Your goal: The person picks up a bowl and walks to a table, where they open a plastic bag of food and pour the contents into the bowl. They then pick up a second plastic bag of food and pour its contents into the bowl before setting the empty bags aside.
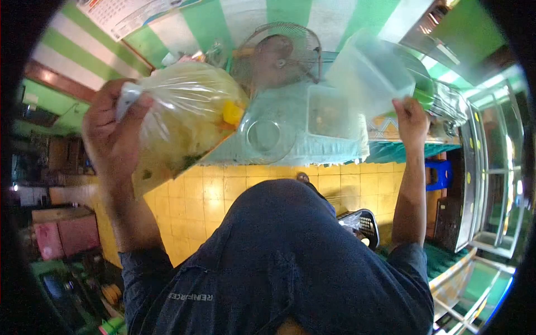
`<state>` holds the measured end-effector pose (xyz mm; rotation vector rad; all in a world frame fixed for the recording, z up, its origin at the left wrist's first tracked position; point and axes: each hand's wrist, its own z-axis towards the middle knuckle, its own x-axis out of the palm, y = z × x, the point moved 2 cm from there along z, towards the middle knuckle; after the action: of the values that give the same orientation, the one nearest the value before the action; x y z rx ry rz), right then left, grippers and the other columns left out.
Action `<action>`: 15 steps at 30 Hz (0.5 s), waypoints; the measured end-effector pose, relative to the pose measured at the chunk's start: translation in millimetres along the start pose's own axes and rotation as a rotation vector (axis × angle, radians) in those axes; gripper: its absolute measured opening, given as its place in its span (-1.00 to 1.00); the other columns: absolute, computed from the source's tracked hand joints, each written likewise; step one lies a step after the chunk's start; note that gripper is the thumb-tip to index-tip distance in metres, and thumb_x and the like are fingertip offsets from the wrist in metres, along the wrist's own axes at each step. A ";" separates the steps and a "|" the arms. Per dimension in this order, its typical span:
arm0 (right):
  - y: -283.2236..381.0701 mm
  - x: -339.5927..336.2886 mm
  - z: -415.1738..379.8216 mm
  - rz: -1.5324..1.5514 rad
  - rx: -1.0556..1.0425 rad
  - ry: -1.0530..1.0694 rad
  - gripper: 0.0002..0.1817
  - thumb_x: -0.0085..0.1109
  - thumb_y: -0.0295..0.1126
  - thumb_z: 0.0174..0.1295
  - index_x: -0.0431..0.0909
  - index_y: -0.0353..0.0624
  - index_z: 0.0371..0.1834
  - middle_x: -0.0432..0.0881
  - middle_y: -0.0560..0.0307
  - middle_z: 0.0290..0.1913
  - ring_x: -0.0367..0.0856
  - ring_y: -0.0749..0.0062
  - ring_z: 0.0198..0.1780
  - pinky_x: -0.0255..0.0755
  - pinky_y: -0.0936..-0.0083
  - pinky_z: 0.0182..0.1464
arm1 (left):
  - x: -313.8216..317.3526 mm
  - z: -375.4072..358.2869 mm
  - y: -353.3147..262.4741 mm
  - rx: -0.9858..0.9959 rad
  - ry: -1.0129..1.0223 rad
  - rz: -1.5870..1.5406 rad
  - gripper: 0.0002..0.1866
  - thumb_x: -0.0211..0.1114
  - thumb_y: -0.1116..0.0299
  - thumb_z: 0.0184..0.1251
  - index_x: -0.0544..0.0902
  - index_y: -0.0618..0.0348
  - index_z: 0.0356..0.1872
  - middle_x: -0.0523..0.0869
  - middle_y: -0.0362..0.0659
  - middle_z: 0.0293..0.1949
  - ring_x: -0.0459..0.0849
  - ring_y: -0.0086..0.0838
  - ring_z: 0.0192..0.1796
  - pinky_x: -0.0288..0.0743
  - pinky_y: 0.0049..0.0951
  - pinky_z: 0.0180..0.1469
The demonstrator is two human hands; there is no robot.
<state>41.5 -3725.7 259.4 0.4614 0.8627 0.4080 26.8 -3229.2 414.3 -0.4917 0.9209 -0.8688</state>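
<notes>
Left hand [111,131]: raised, fist closed around the gathered neck of a clear plastic bag [178,120]; fingers wrapped over the twisted top.
Plastic bag: held up in the air, tilted, mouth end at the left hand, body slanting across toward the middle of the view; well filled with pale yellowish food, some green bits low down, one bright yellow piece [231,111] at the end nearest the containers.
Right hand [410,120]: raised, closed on the lower corner of a clear plastic container [371,72]; thumb and fingers pinching its rim.
Clear plastic container: square-sided, translucent, tipped on its side, held above the bench, well apart from the bag.
Bench [335,145]: covered by a pale blue-green cloth, edge hanging toward the yellow tiled floor [223,190].
On the bench: round clear lid or bowl [265,134] just beside the bag's far end; small square clear tub [326,111] next to it; table fan [279,53] behind both.
Wall: green and white stripes, calendar [128,14] pinned at upper left.
Lower view: knees in dark trousers; black perforated basket [363,223] on the floor by the right arm; blue stool [441,173] beyond.
</notes>
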 end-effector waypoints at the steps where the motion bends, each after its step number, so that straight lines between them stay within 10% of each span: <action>1: -7.9 15.4 16.0 -0.036 0.012 -0.027 -0.81 0.41 -0.38 0.16 0.57 -0.20 -0.37 0.60 0.04 -0.45 0.60 0.34 -0.43 0.46 0.46 -0.36 | 5.1 -7.0 8.2 -0.024 0.013 0.091 -0.82 0.40 0.50 0.22 0.62 0.23 -0.18 0.61 -0.33 -0.34 0.49 -0.68 -0.29 0.39 -0.64 -0.20; 6: -111.0 136.0 55.2 -0.073 -0.091 -0.066 -0.75 0.46 -0.28 0.05 0.59 -0.18 -0.40 0.65 -0.01 -0.35 0.62 0.04 -0.27 0.50 0.23 -0.20 | 52.1 -45.5 70.0 -0.149 0.170 0.115 -0.82 0.43 0.47 0.17 0.60 0.23 -0.28 0.59 -0.29 -0.44 0.51 -0.66 -0.32 0.43 -0.54 -0.24; 15: -151.6 210.2 43.0 -0.054 0.047 0.094 -0.67 0.45 -0.16 0.06 0.60 -0.14 -0.30 0.65 0.02 -0.24 0.63 0.09 -0.19 0.51 0.19 -0.16 | 164.1 -74.2 113.4 -0.212 0.242 0.253 -0.77 0.41 0.37 0.17 0.63 0.25 -0.21 0.71 -0.05 -0.38 0.66 -0.40 -0.35 0.48 -0.37 -0.28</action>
<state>222.2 -3751.9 70.5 0.4635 0.9754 0.3623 64.5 -3299.4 216.9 -0.4455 1.2762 -0.6112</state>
